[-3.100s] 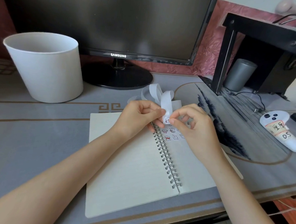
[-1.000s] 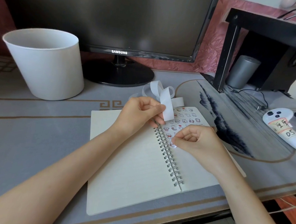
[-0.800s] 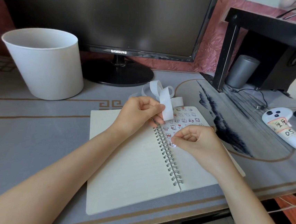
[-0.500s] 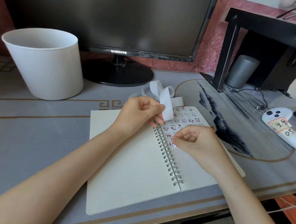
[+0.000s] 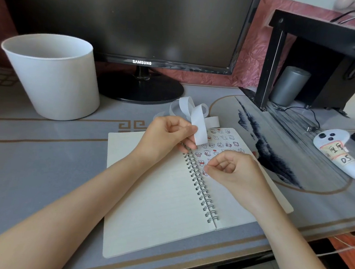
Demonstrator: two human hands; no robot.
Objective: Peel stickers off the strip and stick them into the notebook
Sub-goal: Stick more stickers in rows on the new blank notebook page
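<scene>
My left hand [image 5: 167, 135] pinches the white strip [image 5: 199, 127] between thumb and curled fingers, holding its free end up over the far end of the notebook's spiral. The rest of the strip lies in loose loops on the tabletop, just beyond the notebook's far edge. The notebook [image 5: 155, 197] lies open near the tabletop's front edge, its left page bare. The far part of its right page is already filled with rows of small stickers [image 5: 221, 143].

My right hand [image 5: 233, 172] is curled. Its thumb and forefinger tips meet on one small sticker [image 5: 205, 173], low against the right page just beside the spiral. I cannot tell whether it is fully down yet.

The sticker looks like a thin, weightless scrap that would curl or cling to skin, so I judge it best held by its very edge and rubbed flat from one side. The strip is slick, limp backing paper. I would grip it close to the next sticker and bend it sharply there so that an edge lifts.
</scene>
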